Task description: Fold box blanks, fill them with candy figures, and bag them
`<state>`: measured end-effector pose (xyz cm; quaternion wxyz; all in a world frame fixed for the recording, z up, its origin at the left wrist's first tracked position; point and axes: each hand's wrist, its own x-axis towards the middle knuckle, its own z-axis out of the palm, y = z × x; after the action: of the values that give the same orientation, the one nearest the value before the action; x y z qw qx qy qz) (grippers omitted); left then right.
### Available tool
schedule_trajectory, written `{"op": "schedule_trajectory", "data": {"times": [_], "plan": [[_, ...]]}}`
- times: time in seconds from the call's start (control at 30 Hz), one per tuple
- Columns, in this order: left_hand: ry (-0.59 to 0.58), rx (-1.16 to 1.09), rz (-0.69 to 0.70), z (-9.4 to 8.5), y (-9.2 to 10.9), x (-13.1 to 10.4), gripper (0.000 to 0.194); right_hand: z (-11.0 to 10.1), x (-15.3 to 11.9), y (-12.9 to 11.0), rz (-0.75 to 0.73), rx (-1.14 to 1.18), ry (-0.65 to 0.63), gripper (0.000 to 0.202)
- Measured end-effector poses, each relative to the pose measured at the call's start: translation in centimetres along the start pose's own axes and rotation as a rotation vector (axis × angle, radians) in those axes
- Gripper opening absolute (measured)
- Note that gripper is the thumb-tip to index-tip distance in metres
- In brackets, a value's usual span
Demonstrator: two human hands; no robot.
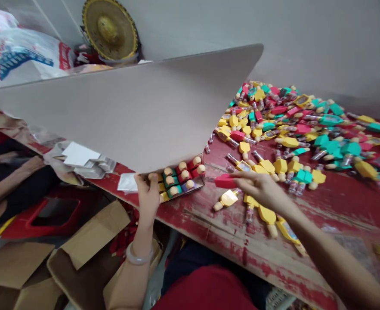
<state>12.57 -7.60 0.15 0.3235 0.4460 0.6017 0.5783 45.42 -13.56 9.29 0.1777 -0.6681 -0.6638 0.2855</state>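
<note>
A small open box (180, 194) at the table's front edge holds several upright toys with round tan knobs on top and yellow, green, red and purple bodies. Its tall grey cardboard flap (138, 116) rises behind. My left hand (147, 193) is closed on the left end of this box, thumb near a knob; the fingers are partly hidden. To the right, my right hand (261, 187) pinches a red plastic toy (224, 181) just above the table, apart from the box. A yellow toy (227, 199) with a tan knob lies below it.
A large heap of red, yellow and green toys (306, 116) covers the right of the red table (196, 224). White cards (86, 159) are stacked left of the box. Open cartons (89, 241) stand below; another person's arms (18, 172) show at left. A straw hat (109, 28) leans behind.
</note>
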Motion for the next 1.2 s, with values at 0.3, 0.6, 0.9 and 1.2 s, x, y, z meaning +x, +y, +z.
{"op": "schedule_trajectory", "data": {"times": [0.3, 0.6, 0.9, 1.2], "plan": [[-0.029, -0.002, 0.073, 0.1, -0.1, -0.1, 0.046, 6.2, 4.1, -4.3, 0.055, -0.457, -0.079, 0.029], [-0.064, -0.013, 0.065, 0.1, 0.2, -0.4, 0.047, 4.9, 3.6, -5.3, 0.075, -0.507, -0.106, 0.031], [-0.049, 0.046, 0.057, 0.3, -0.3, -0.3, 0.051, 8.2, 4.5, -5.7, 0.099, -0.496, -0.142, 0.038], [-0.211, 0.198, 0.223, 2.8, 2.3, -1.1, 0.021, 6.8, 3.9, -2.8, 0.155, -0.435, -0.048, 0.033]]}}
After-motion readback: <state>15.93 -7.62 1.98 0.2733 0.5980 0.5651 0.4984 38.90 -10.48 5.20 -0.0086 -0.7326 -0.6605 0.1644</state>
